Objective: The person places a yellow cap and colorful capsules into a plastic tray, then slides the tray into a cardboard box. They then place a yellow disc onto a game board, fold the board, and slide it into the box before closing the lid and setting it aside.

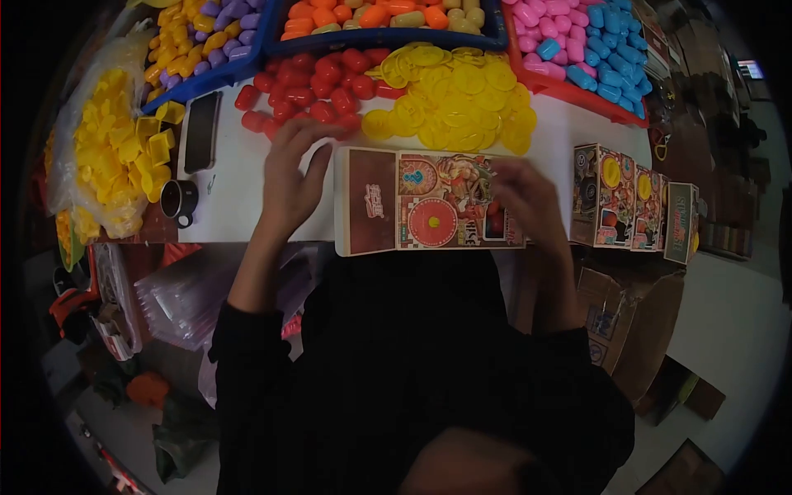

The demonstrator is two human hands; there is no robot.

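Observation:
A printed cardboard box (425,202) lies flat at the table's front edge, its brown flap to the left. My left hand (293,169) is apart from the box on its left, fingers spread near the red capsules (326,82), apparently holding nothing. My right hand (528,194) is over the box's right end, its fingers bent and blurred; whether it grips anything is unclear. Behind the box lies a heap of yellow discs (466,99). A small red piece shows near the right fingertips.
Blue trays (384,43) and a red tray (577,96) of coloured capsules line the back. Phone (200,132), cup (179,202) and bagged yellow pieces (111,148) are left. Several printed boxes (619,198) stand right, above an open carton (631,318).

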